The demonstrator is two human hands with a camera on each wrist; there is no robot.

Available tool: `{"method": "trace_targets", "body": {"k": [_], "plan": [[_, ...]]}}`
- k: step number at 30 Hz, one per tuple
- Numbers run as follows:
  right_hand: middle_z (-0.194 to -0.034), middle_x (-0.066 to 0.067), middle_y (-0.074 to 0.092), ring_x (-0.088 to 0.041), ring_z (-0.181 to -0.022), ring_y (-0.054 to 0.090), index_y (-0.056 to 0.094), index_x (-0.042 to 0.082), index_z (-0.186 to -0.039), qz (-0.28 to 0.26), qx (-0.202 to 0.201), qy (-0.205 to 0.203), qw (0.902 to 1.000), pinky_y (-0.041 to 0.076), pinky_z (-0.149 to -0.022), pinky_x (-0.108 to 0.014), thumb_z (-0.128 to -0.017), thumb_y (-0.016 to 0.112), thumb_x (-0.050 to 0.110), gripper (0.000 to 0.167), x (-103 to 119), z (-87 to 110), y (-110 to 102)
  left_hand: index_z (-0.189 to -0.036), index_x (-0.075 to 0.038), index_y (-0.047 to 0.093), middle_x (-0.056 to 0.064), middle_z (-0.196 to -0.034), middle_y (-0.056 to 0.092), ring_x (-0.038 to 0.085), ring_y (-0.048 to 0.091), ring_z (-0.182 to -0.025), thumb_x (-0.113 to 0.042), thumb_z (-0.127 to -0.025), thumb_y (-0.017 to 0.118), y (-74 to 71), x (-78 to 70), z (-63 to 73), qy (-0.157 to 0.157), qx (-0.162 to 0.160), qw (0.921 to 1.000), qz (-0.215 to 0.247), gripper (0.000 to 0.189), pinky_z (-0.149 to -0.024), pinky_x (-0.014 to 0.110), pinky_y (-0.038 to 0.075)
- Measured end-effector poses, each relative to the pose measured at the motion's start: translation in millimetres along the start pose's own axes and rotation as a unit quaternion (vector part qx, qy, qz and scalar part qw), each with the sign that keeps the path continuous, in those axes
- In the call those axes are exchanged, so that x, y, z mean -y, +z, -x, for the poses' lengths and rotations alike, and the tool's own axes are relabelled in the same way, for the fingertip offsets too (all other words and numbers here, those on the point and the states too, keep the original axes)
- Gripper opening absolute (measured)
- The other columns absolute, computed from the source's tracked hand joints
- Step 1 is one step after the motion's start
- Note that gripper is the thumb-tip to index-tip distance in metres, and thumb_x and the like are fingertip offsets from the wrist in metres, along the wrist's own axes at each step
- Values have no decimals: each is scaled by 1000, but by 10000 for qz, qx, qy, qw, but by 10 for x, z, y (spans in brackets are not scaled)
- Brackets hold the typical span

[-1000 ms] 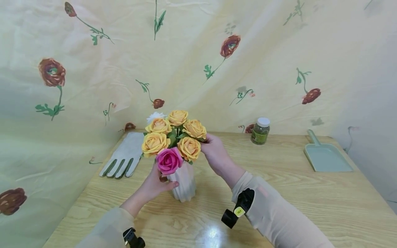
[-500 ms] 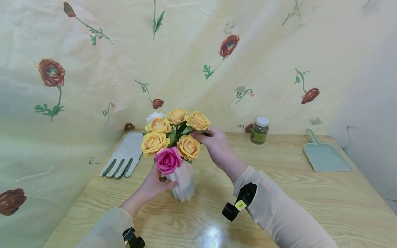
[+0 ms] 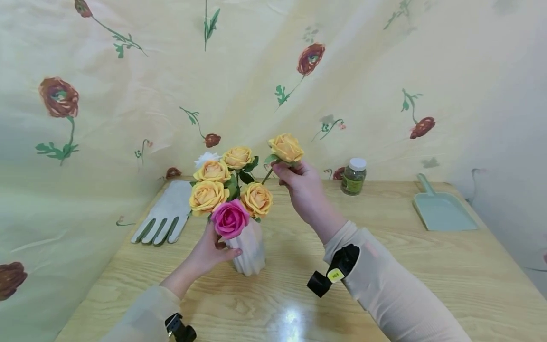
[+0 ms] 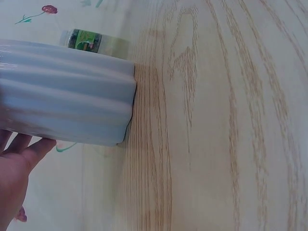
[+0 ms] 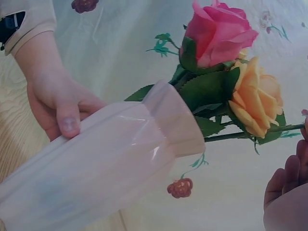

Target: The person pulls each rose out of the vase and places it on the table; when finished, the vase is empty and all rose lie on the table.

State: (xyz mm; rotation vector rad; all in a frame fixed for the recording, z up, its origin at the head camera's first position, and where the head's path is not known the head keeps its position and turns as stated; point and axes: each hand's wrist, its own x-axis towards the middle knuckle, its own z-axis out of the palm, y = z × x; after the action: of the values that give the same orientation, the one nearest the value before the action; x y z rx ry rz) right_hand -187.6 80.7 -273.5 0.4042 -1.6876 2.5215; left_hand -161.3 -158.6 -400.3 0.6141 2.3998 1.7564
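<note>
Gripping the vase [image 3: 251, 249], the left hand [image 3: 209, 251] should steady it — the right hand [image 3: 304, 190], pinching a yellow rose [image 3: 286, 148] at the vase's one o'clock, best follows its stem [image 3: 267, 176].

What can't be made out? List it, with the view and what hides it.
Lower ends of the stems: hidden by the vase, right wrist view.
White flower: lower part behind the yellow roses, head view.
Jar label: print too small, head view; blurred, left wrist view.
Right hand: cut off by the right edge, right wrist view.
Left hand: cut off by the left edge, left wrist view.
</note>
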Motion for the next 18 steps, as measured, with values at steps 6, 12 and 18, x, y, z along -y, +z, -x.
{"method": "trace_targets", "body": {"k": [6, 12, 18], "plan": [[-86, 3, 60, -11, -79, 51, 59, 16, -81, -606, -194, -73, 9979, 41, -69, -23, -94, 49, -3, 25, 58, -5, -7, -144, -16, 18, 15, -139, 36, 35, 42, -122, -9, -77, 77, 6, 3, -7, 51, 59, 9999, 89, 89, -92, 46, 46], [-86, -2, 62, -14, -82, 58, 54, 12, -78, -710, -87, -187, 9973, 47, -69, -25, -96, 48, 1, 22, 86, -19, -53, -144, -16, 16, 15, -140, 33, 37, 42, -122, -10, -77, 77, 7, -8, -12, -22, 50, 10000, -80, 90, -91, 48, 47], [-82, -1, 61, -13, -79, 61, 54, 11, -76, -1149, -355, -413, 9919, 51, -69, -24, -96, 47, -2, 25, 149, -48, -110, -144, -13, 14, 17, -140, 32, 37, 39, -124, -8, -77, 77, 2, -39, 10, -185, 1, 9998, -90, 92, -91, 50, 46]]}}
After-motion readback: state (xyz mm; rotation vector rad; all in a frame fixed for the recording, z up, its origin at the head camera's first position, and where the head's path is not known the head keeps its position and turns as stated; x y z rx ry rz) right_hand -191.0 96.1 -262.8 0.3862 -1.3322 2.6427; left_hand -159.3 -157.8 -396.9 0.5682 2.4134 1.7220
